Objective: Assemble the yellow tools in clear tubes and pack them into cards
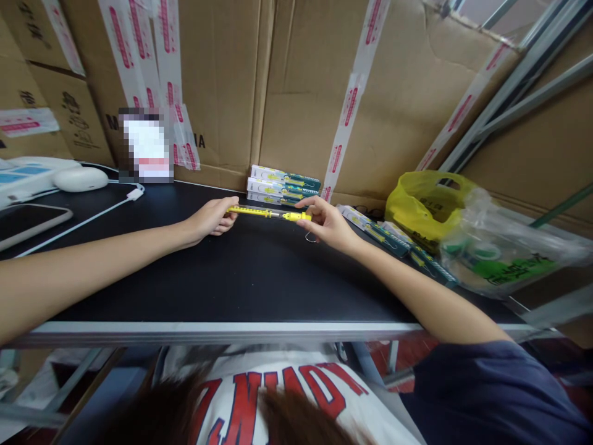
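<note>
A slim yellow spring scale (252, 212) with dark marks along its tube lies level between my two hands, above the black tabletop. My left hand (215, 219) is closed round its left end. At the yellow right end, my right hand (331, 224) pinches it between thumb and fingers. A short metallic section shows between the tube and that end. Below my right fingertips hangs a thin curved wire hook (311, 237). Just behind the scale stand several stacked white and green boxes (282, 185) with a hooked yellow device printed on them.
More such boxes (393, 238) lie right of my right hand, by a yellow plastic bag (426, 204) and a clear bag (504, 247) holding tape rolls. At left are a phone (32, 222), a white cable (78, 222) and a white case (81, 179). Cardboard (306, 93) walls the back.
</note>
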The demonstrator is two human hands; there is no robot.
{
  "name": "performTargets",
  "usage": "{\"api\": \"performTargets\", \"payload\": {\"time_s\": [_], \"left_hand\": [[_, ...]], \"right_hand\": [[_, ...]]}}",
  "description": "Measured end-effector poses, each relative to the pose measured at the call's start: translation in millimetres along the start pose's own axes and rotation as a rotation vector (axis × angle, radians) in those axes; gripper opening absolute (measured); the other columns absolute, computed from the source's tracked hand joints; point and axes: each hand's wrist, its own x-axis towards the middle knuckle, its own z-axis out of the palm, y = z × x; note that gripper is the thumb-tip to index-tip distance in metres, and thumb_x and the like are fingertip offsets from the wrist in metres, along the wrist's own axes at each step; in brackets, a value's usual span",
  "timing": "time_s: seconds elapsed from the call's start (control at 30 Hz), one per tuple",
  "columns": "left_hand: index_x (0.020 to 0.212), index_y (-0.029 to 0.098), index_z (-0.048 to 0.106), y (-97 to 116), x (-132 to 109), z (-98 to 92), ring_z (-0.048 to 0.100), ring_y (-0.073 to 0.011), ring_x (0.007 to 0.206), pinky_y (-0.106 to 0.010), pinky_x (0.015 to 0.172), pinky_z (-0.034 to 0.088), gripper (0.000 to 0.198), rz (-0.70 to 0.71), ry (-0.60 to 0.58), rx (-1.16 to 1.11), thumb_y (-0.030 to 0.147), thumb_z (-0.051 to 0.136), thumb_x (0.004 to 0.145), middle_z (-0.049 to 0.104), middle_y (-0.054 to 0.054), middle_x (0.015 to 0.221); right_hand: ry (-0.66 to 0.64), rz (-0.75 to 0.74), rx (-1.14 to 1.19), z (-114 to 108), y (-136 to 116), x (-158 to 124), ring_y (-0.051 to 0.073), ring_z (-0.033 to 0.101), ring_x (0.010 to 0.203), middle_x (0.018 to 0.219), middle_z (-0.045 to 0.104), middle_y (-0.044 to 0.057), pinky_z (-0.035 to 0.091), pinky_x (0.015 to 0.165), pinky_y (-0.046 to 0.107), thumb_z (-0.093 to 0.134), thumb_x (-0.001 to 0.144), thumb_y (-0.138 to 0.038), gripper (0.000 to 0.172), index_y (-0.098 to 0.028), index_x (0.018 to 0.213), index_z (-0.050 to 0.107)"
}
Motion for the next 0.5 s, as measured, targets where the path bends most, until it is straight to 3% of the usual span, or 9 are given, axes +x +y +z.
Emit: {"api": "performTargets", "payload": {"time_s": [0.17,0.5], "left_hand": [[0.062,0.019,0.039,-1.2,0.3,-0.4,0.020,-0.0036,0.033,-0.015,0.033,0.015,0.033,0.018,0.002,-0.009,0.038,0.039,0.089,0.025,0.009,0.044],[0.063,0.018,0.039,-0.9,1.2,-1.6,0.021,-0.0028,0.033,-0.014,0.033,0.015,0.036,0.034,0.020,-0.063,0.038,0.039,0.092,0.025,0.009,0.044]], "right_hand": [[-0.053,-0.007,0.061,-2.4,1.8,0.9,0.005,0.044,0.046,0.065,0.044,-0.008,0.042,0.040,0.018,0.070,0.080,-0.037,0.041,-0.019,0.110,0.049],[-0.041,0.030,0.069,-1.4,6.3,0.5,0.007,0.050,0.055,0.078,0.054,-0.002,0.043,0.042,0.018,0.069,0.081,-0.034,0.031,-0.019,0.098,0.047]]}}
